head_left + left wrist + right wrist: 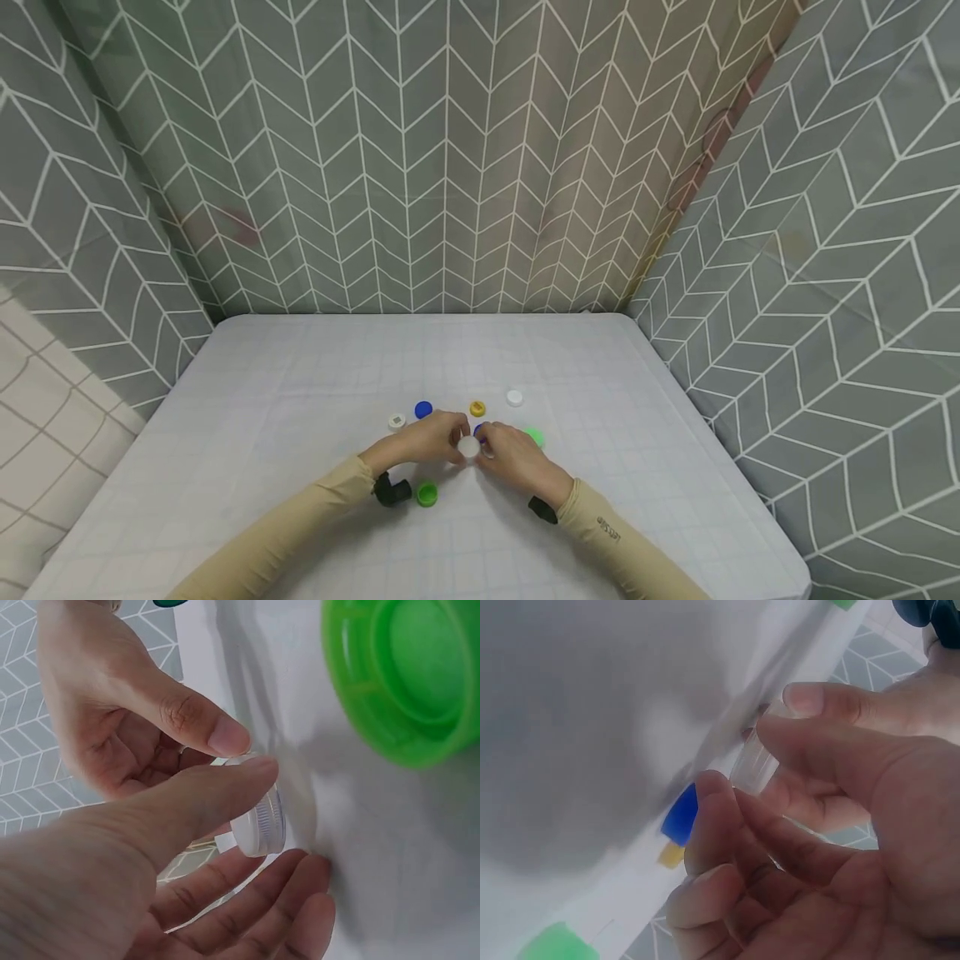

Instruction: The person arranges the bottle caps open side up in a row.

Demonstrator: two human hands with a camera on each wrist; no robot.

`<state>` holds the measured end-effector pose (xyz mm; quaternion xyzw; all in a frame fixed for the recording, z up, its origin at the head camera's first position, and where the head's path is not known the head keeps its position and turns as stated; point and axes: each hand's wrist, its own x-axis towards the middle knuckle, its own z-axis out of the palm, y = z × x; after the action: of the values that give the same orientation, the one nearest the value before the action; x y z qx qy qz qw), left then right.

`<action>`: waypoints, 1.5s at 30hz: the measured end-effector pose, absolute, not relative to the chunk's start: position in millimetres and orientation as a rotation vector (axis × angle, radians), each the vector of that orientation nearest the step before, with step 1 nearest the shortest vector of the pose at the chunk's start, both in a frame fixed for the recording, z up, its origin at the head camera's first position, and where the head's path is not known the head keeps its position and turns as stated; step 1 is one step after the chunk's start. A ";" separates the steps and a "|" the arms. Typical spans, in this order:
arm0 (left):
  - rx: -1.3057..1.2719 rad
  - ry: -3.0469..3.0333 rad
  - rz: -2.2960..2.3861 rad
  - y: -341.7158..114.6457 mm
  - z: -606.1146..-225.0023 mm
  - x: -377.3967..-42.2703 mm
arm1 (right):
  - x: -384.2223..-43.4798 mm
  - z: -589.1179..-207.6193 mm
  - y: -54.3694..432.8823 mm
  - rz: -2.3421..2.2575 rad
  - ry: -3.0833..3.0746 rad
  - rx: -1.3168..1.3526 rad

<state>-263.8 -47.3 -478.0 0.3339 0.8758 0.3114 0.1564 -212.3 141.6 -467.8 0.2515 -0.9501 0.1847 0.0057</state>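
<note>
Both hands meet over the front middle of the table around a small white bottle cap. My left hand pinches it between thumb and fingers. From the other side, my right hand holds it too, its thumb on the upper edge. In the left wrist view the cap is tilted on edge, with fine ridges round its side. In the right wrist view its wall looks translucent. A blue cap lies just beyond the right fingertips, partly hidden by them.
Near the left wrist stands a green cap. Behind the hands lie a white cap with a mark, a blue cap, a yellow cap and a plain white cap. A light green cap sits beside the right hand.
</note>
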 end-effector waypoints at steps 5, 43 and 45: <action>0.924 2.497 0.922 -52.7 -471.5 -261.1 | -210.6 -462.9 138.1 0.679 -2.985 0.769; 0.876 2.479 1.385 -72.9 -456.2 -262.8 | -217.4 -449.9 125.9 1.006 -2.713 0.619; 0.881 2.452 1.393 -74.8 -455.7 -263.1 | -217.8 -450.5 126.5 1.002 -2.703 0.630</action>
<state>-263.1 -74.8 -455.7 0.2968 0.8263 0.4695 0.0936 -217.8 126.5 -450.5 0.2125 -0.9118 0.3381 0.0954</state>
